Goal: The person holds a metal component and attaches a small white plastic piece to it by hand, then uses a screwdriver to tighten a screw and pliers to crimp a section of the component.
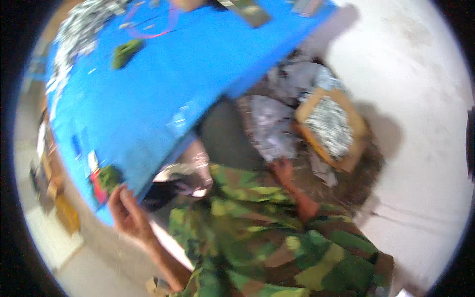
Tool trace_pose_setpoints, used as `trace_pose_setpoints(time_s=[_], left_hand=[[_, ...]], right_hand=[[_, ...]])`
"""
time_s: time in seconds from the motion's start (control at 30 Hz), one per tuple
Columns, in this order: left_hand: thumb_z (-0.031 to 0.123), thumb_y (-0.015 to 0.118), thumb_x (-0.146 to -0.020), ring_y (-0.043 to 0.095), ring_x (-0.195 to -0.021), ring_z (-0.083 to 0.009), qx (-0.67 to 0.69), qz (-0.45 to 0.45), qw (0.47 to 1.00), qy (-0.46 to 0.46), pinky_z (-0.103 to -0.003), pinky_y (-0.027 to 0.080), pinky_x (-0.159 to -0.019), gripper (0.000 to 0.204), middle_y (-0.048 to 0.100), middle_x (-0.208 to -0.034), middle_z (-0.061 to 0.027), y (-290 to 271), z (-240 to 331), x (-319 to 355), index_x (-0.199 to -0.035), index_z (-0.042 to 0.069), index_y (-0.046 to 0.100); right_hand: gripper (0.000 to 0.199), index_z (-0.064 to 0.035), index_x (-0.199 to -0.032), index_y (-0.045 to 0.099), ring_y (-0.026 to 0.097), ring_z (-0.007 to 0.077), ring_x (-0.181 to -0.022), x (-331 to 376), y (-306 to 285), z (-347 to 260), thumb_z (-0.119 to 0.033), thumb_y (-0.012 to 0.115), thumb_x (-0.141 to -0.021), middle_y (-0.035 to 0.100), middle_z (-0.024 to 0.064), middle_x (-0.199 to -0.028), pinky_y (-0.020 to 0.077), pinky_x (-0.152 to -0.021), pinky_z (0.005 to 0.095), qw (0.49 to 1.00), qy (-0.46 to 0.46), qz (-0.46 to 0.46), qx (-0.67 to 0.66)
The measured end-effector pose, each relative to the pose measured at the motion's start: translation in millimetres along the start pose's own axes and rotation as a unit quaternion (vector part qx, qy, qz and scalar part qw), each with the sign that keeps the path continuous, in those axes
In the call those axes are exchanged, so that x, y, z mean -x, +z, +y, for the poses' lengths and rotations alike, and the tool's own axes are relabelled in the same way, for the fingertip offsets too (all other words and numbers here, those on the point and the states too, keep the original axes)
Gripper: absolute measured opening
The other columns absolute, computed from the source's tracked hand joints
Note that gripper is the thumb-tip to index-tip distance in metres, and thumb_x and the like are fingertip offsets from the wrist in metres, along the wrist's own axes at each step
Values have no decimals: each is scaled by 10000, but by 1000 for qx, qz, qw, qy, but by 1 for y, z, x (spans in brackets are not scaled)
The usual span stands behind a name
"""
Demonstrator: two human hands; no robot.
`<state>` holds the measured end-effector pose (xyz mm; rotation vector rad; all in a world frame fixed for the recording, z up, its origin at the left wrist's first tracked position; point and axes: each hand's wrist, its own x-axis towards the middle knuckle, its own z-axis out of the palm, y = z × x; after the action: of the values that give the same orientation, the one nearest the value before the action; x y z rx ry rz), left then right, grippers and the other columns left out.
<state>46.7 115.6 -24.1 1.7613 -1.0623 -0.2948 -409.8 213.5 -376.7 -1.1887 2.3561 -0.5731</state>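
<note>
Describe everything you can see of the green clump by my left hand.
The green clump is roundish and mossy green with darker patches; it looks soft, but blur hides its material and any separate parts. It appears at the lower left end of the blue tabletop, close beside a red item. The fingertips of your left hand are at its lower right edge; whether they touch or hold it is unclear.

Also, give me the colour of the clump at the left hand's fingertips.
The clump is dark green, seen best in the head view.
</note>
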Motion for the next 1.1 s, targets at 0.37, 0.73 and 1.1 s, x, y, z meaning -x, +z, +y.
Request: trace_pose_setpoints(time_s=[0.37,0.73,1.1], left_hand=[[37,803,-879,641,-875,-158,-242,61,965,79,-258,574,-629,394,671,-1261,-110,-23,10,-22,-1249,29,670],[125,813,-905,710,-789,-181,-315,36,938,143,-320,570,-698,358,754,-1010,-145,-13,-31,-73,-1221,3,697],[210,755,-956,690,-683,-139,-149,59,984,74,-317,536,-636,266,733,-771,-93,-17,18,-197,-1094,-18,743]], right_hand=[[710,34,-1507,520,591,417,-1267,-25,34,81,-426,691,-994,604,281,-1392,474,-1063,524,994,-3,-73,-84],[633,74,-1435,560,660,364,-1082,-28,8,35,-363,672,-990,672,242,-1261,500,-964,523,993,4,-85,-77],[578,55,-1408,581,648,352,-1121,-36,-10,19,-349,674,-1006,661,227,-1290,498,-958,476,981,53,-158,-99]])
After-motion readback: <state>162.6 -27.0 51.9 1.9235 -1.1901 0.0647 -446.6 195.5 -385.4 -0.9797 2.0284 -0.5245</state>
